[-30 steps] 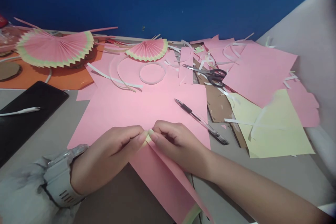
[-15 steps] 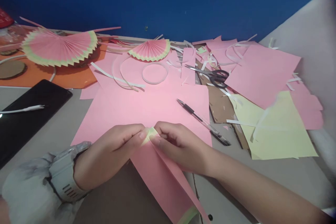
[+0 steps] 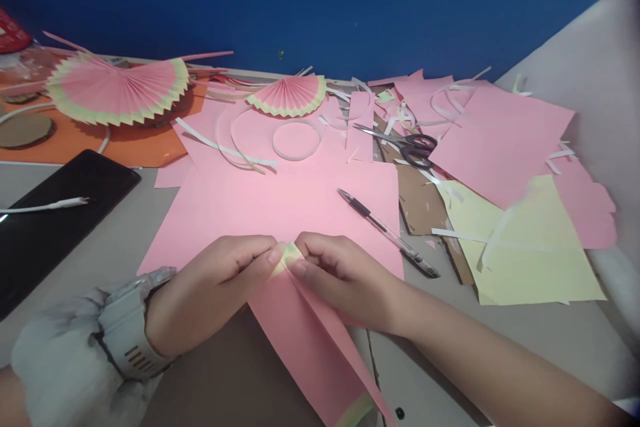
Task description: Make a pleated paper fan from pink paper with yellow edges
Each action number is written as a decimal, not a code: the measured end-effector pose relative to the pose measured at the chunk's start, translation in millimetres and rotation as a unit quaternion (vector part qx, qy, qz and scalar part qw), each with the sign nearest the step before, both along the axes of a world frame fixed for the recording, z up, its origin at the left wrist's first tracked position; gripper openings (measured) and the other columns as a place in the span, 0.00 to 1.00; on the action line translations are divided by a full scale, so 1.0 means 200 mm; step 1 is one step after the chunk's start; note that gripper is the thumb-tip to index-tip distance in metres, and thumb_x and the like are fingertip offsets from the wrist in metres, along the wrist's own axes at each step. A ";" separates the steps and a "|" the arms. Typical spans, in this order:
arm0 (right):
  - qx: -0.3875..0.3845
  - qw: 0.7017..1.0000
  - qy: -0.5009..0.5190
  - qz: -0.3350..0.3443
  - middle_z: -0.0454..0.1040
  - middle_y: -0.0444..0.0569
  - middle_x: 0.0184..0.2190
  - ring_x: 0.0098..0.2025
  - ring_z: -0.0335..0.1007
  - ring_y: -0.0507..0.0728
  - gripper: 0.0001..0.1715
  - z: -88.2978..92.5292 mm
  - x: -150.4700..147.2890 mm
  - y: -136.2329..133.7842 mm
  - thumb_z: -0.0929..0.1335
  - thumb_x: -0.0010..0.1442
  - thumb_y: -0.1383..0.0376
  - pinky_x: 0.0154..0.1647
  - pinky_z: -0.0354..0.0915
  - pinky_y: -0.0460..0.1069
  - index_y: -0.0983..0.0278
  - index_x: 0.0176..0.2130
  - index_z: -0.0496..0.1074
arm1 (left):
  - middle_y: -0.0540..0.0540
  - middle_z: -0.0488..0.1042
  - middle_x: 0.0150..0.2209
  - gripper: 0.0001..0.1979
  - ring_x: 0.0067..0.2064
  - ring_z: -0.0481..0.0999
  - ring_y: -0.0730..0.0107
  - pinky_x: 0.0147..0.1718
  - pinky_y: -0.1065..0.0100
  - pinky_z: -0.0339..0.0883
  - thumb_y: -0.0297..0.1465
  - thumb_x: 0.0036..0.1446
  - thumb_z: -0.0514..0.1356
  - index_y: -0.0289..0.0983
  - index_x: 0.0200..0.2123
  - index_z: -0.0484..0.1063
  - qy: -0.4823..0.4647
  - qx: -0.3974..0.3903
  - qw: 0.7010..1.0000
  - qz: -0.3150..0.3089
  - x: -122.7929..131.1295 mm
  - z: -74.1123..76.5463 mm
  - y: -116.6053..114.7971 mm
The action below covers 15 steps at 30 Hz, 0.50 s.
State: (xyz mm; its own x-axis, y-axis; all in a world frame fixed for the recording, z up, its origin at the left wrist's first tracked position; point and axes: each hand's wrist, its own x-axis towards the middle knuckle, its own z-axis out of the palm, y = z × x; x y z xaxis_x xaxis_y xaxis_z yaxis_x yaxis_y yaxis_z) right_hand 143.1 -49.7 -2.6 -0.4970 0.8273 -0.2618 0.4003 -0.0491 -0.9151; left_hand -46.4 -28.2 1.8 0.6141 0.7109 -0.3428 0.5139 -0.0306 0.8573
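Observation:
Between my hands is a strip of pink paper [image 3: 305, 340] with pale yellow-green ends, a crease running down its length. My left hand [image 3: 220, 287] pinches the yellow end between thumb and fingers. On the other side of that end, my right hand [image 3: 345, 277] grips it too, thumb on top and fingers curled beneath. The strip's far end hangs toward me, off the near side of the table. Under and beyond my hands lies a large pink sheet [image 3: 280, 203]. A black-capped clear pen [image 3: 387, 232] rests on its right side.
Two pleated pink paper fans [image 3: 120, 90] with yellow-green edges stand at the back. Black-handled scissors [image 3: 400, 141] lie right of centre. A yellow sheet [image 3: 545, 253] and pink offcuts [image 3: 500, 140] are on the right. A black phone-like device [image 3: 65, 213] and white cable [image 3: 55, 205] occupy the left.
Both hands keep the same pinch on the pink strip. My left wrist has shifted slightly right, and the view has moved a little.

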 end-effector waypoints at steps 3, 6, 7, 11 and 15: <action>-0.005 1.000 0.005 0.007 0.51 0.37 0.22 0.25 0.46 0.47 0.16 0.00 0.00 0.00 0.58 0.64 0.59 0.23 0.47 0.44 0.63 0.26 0.55 | 0.55 0.46 0.23 0.18 0.25 0.48 0.75 0.22 0.72 0.47 0.39 0.64 0.43 0.39 0.23 0.45 -0.004 -0.008 1.000 0.006 0.00 0.00 0.00; -0.006 1.000 0.009 0.009 0.52 0.38 0.22 0.25 0.47 0.48 0.16 0.00 0.01 0.00 0.58 0.65 0.59 0.24 0.48 0.44 0.63 0.27 0.56 | 0.55 0.45 0.23 0.18 0.25 0.47 0.75 0.22 0.72 0.46 0.39 0.64 0.44 0.39 0.23 0.44 -0.010 -0.007 1.000 0.007 0.00 0.01 -0.01; -0.006 1.000 0.010 0.009 0.52 0.38 0.22 0.25 0.47 0.48 0.16 0.00 0.01 0.00 0.58 0.65 0.59 0.24 0.48 0.44 0.63 0.27 0.57 | 0.55 0.45 0.23 0.18 0.25 0.47 0.75 0.22 0.72 0.46 0.39 0.64 0.43 0.39 0.23 0.44 -0.010 -0.008 1.000 0.007 0.00 0.01 -0.01; -0.001 1.000 0.014 0.011 0.52 0.38 0.22 0.25 0.47 0.47 0.16 0.00 0.01 0.00 0.58 0.65 0.59 0.23 0.48 0.44 0.63 0.27 0.57 | 0.55 0.45 0.24 0.17 0.25 0.48 0.75 0.23 0.72 0.47 0.38 0.64 0.43 0.39 0.24 0.44 -0.006 -0.004 1.000 0.002 0.00 0.00 0.00; 0.014 1.000 0.016 0.001 0.51 0.37 0.21 0.24 0.47 0.47 0.15 0.00 0.00 0.00 0.59 0.64 0.61 0.23 0.47 0.44 0.62 0.26 0.56 | 0.54 0.45 0.24 0.16 0.25 0.48 0.75 0.24 0.71 0.48 0.36 0.64 0.44 0.39 0.24 0.44 -0.006 0.013 1.000 -0.003 0.00 0.00 0.00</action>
